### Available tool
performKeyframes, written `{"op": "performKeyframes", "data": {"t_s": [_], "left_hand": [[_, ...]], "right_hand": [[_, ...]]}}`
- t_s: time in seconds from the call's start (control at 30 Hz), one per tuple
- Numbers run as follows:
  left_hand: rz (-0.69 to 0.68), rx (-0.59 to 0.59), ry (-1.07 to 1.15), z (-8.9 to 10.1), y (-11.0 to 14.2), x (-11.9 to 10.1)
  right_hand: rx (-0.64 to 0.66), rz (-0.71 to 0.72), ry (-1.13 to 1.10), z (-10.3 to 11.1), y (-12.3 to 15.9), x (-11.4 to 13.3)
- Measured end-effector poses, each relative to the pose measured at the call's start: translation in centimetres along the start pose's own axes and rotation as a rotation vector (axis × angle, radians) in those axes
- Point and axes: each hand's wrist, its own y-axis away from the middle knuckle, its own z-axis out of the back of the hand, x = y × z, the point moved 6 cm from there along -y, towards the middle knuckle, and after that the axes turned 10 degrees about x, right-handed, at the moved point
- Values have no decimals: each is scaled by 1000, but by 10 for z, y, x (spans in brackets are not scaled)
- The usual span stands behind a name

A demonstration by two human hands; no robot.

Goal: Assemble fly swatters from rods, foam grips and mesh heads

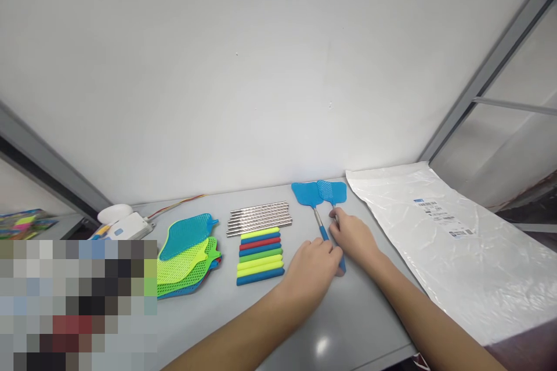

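Hands point(312, 264) gripping blue swatter point(336, 192), metal rods point(260, 219) nearby

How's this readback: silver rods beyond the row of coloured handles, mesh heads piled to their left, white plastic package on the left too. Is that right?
One slip: the head view shows the white plastic package on the right, past the right hand. The silver rods are beyond the coloured handles, and the mesh heads are piled to their left.

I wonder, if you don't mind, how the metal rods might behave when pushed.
The metal rods look slim and straight, so they are probably stiff. Their shiny finish suggests they could feel slippery. They appear round and lie on a smooth-looking table, so they may roll.
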Motion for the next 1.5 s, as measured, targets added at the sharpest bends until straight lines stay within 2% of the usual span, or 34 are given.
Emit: {"op": "performKeyframes", "data": {"t_s": [0.4, 0.67, 0.8, 0.9, 0.97, 1.03, 1.13, 1.17, 1.27, 1.37, 1.5], "left_hand": [[-33, -81, -10, -5, 5, 0], [-83, -95, -47, -4, 18, -2], [-87, -103, -52, 4, 28, -6], [-114, -137, -43, 20, 45, -1], [-125, -169, -32, 35, 61, 12], [-52, -196, -19, 51, 82, 39], [219, -192, -24, 67, 119, 97], [362, -195, -40, 70, 133, 119], [593, -215, -66, 70, 167, 166], [733, -216, -68, 60, 186, 191], [780, -183, -44, 48, 190, 201]], "right_hand": [[-12, 40, -48, -1, 6, 1], [-28, 51, -59, -3, 3, 1], [-43, 58, -50, -2, 1, 2], [-65, 67, -38, 1, 3, 2], [-85, 74, -31, 3, 7, 5], [-103, 103, -21, 7, 13, 11], [-109, 204, 28, 10, 19, 34], [-97, 251, 56, 11, 19, 46], [-25, 390, 148, 10, 10, 90], [35, 511, 200, 7, -12, 138], [102, 637, 210, -5, -51, 190]]}}
